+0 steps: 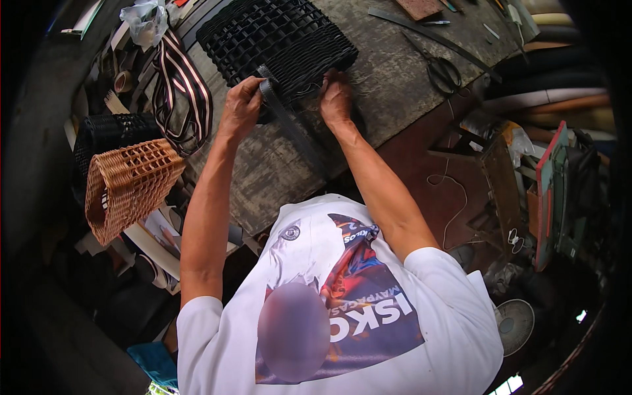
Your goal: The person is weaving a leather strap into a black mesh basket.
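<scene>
A black woven basket (276,46) lies on the worn worktable, its open lattice toward the far left and its tighter weave nearer me. My left hand (241,108) is closed on a black strap (284,118) beside the basket's near left corner. One end of that strap reaches up against the weave, and the rest trails down toward the table's near edge. At the near right corner of the basket, my right hand (336,99) has its fingers curled in. What they pinch, if anything, is hidden. Thin pale threads show just beside that hand.
Scissors (442,74) and a long dark flat strip (438,43) lie on the worktable (395,85) at right. Striped straps (181,92) hang at left, above a tan woven basket (131,184). Material rolls (553,95) are stacked far right; a fan (513,326) stands lower right.
</scene>
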